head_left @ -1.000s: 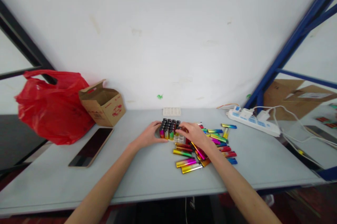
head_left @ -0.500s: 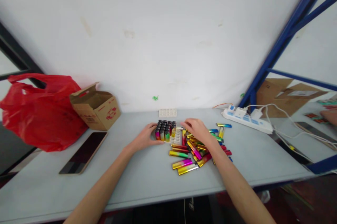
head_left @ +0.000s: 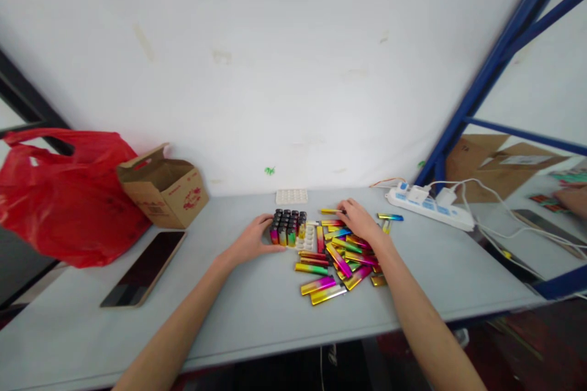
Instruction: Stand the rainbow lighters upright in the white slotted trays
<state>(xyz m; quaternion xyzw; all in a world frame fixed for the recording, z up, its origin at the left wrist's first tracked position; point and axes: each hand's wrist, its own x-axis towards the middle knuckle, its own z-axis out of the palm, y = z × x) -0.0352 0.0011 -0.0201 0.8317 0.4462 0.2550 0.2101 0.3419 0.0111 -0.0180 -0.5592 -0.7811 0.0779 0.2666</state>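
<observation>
Several metallic, rainbow-coloured lighters stand upright, black tops up, in a white tray whose right-hand cups show bare. My left hand is closed around the tray's left end, thumb along the front and fingers at the back. To the right lies a loose pile of lighters, heaped at various angles. Above its far side my right hand pinches a yellow lighter, which points left from the fingertips. The fingers of that hand are partly hidden.
Behind stands a second white tray, against the wall. On the left are a phone, an open cardboard box and a red plastic bag. A power strip with plugs and cables lies at the back right, near a blue frame.
My right hand has moved right, away from the tray to the pile's far side, and a yellow lighter now shows at its fingertips. My left hand stays at the tray.
</observation>
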